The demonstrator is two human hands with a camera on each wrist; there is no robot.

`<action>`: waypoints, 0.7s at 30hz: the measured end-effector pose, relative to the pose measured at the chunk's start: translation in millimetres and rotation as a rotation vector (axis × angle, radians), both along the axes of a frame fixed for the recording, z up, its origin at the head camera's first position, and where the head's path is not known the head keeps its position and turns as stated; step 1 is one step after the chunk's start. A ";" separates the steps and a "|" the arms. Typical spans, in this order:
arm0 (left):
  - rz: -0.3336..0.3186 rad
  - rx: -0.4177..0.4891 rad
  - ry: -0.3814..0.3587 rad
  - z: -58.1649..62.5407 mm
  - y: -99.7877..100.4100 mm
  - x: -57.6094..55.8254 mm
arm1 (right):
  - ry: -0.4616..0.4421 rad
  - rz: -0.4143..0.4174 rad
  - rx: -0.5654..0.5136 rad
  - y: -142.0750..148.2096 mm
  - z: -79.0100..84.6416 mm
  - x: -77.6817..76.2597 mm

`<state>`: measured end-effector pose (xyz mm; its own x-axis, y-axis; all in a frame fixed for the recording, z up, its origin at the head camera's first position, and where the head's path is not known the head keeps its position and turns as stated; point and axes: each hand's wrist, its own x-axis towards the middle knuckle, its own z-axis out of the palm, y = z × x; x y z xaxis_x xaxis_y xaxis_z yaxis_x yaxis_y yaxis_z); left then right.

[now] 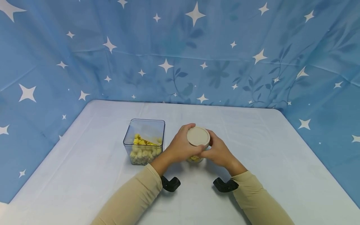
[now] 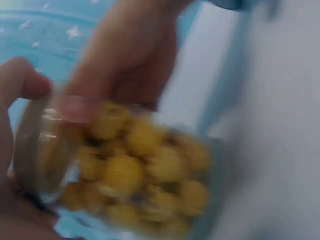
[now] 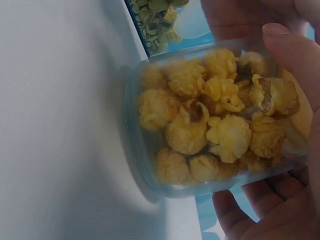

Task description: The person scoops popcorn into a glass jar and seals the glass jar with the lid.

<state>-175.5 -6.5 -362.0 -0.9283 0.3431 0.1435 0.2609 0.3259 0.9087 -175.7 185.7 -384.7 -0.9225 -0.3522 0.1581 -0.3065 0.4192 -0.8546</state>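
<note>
A small clear jar of yellow popcorn (image 3: 215, 115) is upright at the table's middle, its base at or just above the cloth. A round beige lid (image 1: 198, 136) covers its top. My left hand (image 1: 182, 145) wraps the lid from the left, its thumb along the near rim. From the right, my right hand (image 1: 220, 153) grips the jar just under the lid, with its thumb in front. In the blurred left wrist view, the popcorn (image 2: 145, 165) shows through the wall and the lid (image 2: 32, 145) lies between the left fingers.
Left of the hands stands an open, clear square container (image 1: 144, 132), partly filled with popcorn pieces. Both wrists carry black camera mounts (image 1: 226, 185). A white cloth covers the table (image 1: 267, 156), and a blue star-patterned curtain (image 1: 180, 47) hangs behind it.
</note>
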 end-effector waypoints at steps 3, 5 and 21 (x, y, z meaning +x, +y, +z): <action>-0.023 -0.015 -0.025 3.8 -1.0 -0.3 | 0.004 0.005 0.006 -0.4 -0.2 -0.9; 0.025 -0.030 0.001 3.8 1.5 1.6 | 0.004 0.003 0.007 -1.3 -0.1 -1.5; 0.025 -0.117 0.076 5.2 2.7 -3.7 | -0.024 0.191 -0.003 10.1 4.4 -19.8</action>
